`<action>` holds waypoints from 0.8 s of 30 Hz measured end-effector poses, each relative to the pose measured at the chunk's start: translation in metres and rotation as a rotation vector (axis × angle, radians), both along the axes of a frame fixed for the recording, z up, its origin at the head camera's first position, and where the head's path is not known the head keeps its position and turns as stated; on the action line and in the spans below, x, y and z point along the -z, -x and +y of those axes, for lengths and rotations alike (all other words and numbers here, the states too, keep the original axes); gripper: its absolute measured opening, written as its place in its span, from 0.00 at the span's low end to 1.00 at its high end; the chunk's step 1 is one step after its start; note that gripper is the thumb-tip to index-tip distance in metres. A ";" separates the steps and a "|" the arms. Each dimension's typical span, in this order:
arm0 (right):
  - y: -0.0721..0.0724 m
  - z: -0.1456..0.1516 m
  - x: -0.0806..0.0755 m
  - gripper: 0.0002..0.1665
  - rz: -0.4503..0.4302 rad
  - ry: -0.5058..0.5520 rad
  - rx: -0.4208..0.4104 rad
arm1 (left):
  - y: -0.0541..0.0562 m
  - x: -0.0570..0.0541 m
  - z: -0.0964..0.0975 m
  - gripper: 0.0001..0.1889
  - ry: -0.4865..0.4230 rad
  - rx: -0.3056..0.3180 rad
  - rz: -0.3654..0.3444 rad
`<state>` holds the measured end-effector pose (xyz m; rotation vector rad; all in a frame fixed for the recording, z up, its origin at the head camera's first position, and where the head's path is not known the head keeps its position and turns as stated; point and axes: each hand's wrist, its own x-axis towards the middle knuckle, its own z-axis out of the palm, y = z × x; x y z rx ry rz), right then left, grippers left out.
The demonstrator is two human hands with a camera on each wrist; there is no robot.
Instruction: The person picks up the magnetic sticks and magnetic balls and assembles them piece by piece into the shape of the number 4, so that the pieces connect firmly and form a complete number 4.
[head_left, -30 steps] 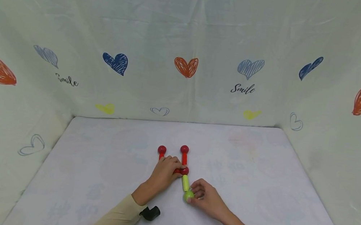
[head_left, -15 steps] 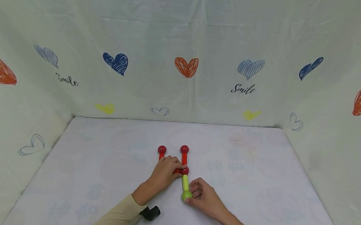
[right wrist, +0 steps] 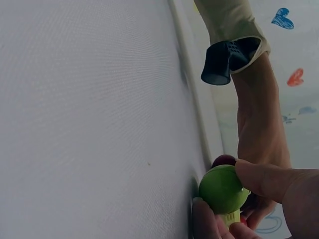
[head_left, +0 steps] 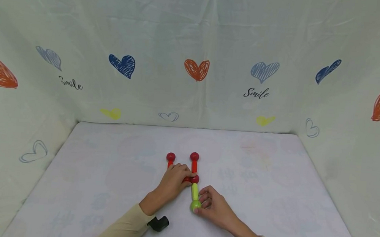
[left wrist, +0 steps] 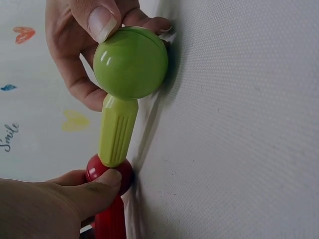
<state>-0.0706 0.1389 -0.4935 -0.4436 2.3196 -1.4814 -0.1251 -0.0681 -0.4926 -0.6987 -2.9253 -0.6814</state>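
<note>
A red ball (head_left: 195, 179) is gripped between my left hand's (head_left: 171, 180) thumb and fingers. From it a yellow-green rod (left wrist: 117, 132) leads towards me, its far end against the red ball. At the rod's near end is a light green ball (left wrist: 130, 62), which my right hand (head_left: 217, 209) pinches with thumb and fingers. Beyond the left hand, a red rod (head_left: 194, 167) joins the held red ball to a farther red ball (head_left: 194, 156). Another red ball (head_left: 170, 156) on a short visible red rod stands to the left. The left hand covers the red parts between.
The pieces lie mid-table on a white cloth-covered tabletop (head_left: 260, 171). A pale curtain (head_left: 229, 34) printed with hearts surrounds the back and sides. Black wrist devices (head_left: 158, 223) sit at both sleeves.
The right hand and the light green ball have shifted slightly left, bringing the ball more in line with the yellow-green rod. The left hand has stayed in place on the red piece.
</note>
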 end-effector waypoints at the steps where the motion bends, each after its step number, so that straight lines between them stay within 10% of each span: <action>1: 0.000 0.000 0.000 0.28 0.002 -0.004 -0.003 | 0.000 0.000 0.000 0.20 -0.001 0.001 0.002; 24: 0.029 0.030 -0.009 0.22 0.000 -0.047 0.100 | -0.001 -0.005 0.002 0.20 0.063 -0.008 -0.041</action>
